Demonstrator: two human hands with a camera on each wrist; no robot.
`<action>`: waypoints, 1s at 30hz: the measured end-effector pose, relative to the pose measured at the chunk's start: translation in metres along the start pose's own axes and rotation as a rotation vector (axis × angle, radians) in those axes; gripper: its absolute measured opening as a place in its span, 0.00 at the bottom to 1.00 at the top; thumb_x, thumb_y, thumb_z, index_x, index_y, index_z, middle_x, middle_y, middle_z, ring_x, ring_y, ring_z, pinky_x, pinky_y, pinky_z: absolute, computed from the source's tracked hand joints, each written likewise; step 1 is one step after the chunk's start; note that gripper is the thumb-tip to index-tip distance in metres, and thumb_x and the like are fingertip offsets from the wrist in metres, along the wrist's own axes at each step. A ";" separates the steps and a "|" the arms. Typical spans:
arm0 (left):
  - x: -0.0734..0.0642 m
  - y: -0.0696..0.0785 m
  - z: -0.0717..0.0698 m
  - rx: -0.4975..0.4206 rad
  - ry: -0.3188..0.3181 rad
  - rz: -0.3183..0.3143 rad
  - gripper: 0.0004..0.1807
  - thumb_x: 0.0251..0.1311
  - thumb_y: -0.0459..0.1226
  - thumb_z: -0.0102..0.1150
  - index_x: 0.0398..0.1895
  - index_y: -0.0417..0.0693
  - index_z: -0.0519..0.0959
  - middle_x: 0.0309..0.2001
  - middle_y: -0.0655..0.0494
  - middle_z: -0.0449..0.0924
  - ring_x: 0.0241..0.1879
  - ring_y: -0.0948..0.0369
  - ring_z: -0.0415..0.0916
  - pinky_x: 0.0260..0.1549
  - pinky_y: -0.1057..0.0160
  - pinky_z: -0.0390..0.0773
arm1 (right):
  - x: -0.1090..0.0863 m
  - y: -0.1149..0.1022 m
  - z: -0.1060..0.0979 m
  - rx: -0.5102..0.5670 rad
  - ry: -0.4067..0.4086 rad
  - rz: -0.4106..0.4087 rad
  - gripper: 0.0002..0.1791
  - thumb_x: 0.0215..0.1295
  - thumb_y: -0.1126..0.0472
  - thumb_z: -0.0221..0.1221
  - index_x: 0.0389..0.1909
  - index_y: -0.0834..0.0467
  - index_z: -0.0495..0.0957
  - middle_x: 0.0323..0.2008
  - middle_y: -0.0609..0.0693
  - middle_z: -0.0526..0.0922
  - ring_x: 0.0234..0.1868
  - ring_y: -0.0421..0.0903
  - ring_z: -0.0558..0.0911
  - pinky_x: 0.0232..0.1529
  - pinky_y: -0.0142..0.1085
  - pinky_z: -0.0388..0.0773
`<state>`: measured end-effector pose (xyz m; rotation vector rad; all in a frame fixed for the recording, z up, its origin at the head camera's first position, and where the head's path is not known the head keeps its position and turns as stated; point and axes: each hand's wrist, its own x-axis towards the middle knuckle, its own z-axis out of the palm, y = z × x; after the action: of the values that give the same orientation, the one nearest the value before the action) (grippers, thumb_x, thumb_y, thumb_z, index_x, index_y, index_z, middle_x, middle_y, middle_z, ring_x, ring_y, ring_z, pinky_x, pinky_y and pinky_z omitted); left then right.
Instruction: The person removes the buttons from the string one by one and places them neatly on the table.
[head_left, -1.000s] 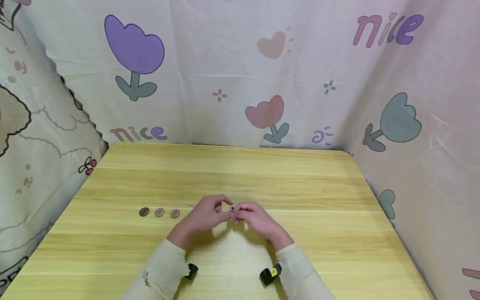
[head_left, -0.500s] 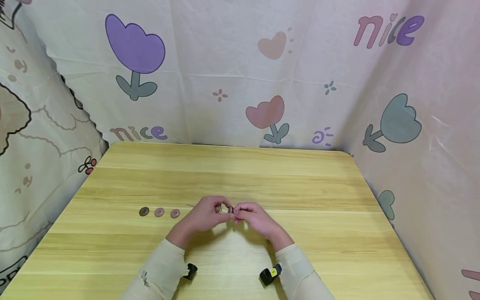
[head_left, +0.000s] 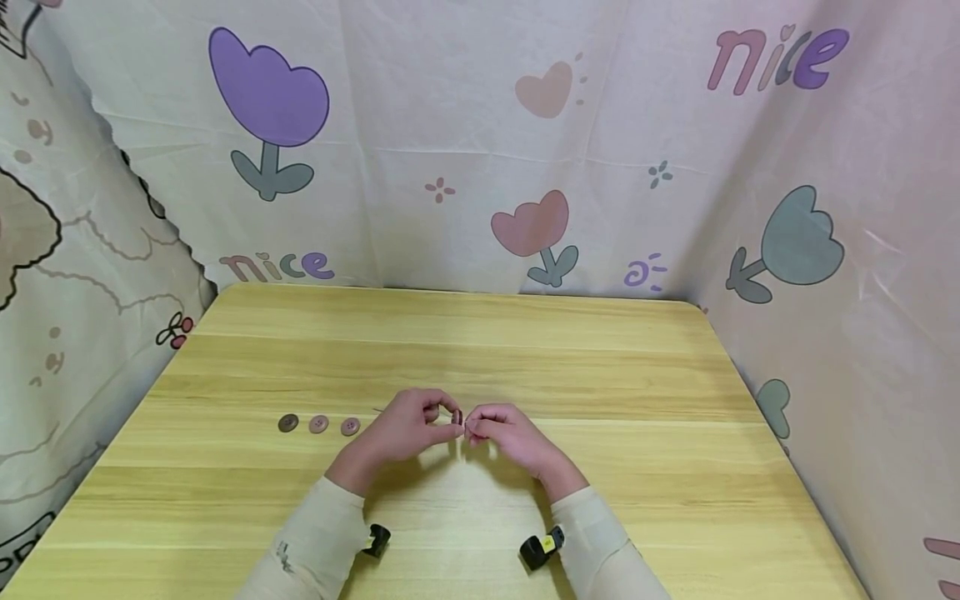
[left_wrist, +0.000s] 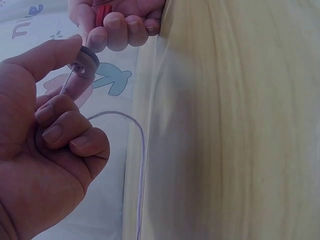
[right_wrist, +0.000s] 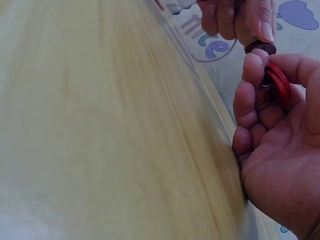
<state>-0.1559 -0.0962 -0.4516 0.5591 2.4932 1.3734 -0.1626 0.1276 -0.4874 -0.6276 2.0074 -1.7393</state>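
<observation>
Thumb and index finger of my left hand (head_left: 405,425) pinch a brown button (left_wrist: 85,63) by its edge. A thin pale cord (left_wrist: 142,165) runs from the button's face back into the left hand's curled fingers, and a length of it hangs down in the left wrist view. Just to the right, my right hand (head_left: 513,437) holds red buttons (right_wrist: 280,85) stacked face to face within its curled fingers. Its fingertips are close against the brown button in the right wrist view. The cord between the two hands is mostly hidden by the fingers.
Left of the hands, a dark button (head_left: 288,423) and two pinkish-brown buttons, one in the middle (head_left: 318,425) and one nearest the hand (head_left: 350,427), lie in a row on the wooden table (head_left: 600,358). Printed cloth (head_left: 420,100) hangs around the table's back and sides.
My left fingers have closed on the brown button at the right fingertips and drawn it slightly left, opening a small gap. The right hand stays nearly still.
</observation>
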 end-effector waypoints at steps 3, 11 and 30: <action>-0.001 0.000 -0.002 0.005 0.001 -0.002 0.11 0.59 0.45 0.71 0.42 0.54 0.83 0.17 0.60 0.54 0.16 0.64 0.51 0.19 0.66 0.59 | 0.000 -0.001 0.000 0.000 -0.002 -0.007 0.13 0.74 0.64 0.52 0.41 0.70 0.81 0.36 0.65 0.81 0.42 0.48 0.79 0.51 0.44 0.73; -0.003 -0.003 -0.009 0.003 0.025 -0.027 0.14 0.59 0.44 0.71 0.44 0.49 0.83 0.17 0.61 0.55 0.16 0.64 0.51 0.21 0.65 0.61 | 0.000 -0.001 0.000 0.010 0.001 -0.013 0.14 0.74 0.64 0.51 0.39 0.71 0.80 0.35 0.63 0.81 0.41 0.48 0.79 0.50 0.42 0.74; -0.012 0.009 -0.036 0.065 0.129 0.015 0.11 0.60 0.40 0.71 0.43 0.49 0.83 0.17 0.61 0.54 0.18 0.63 0.52 0.25 0.61 0.64 | 0.001 0.001 0.002 0.043 0.023 -0.004 0.12 0.74 0.65 0.51 0.36 0.69 0.80 0.35 0.64 0.81 0.38 0.48 0.79 0.50 0.42 0.74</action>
<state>-0.1574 -0.1241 -0.4242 0.5180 2.6496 1.3790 -0.1624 0.1256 -0.4888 -0.6011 1.9797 -1.7944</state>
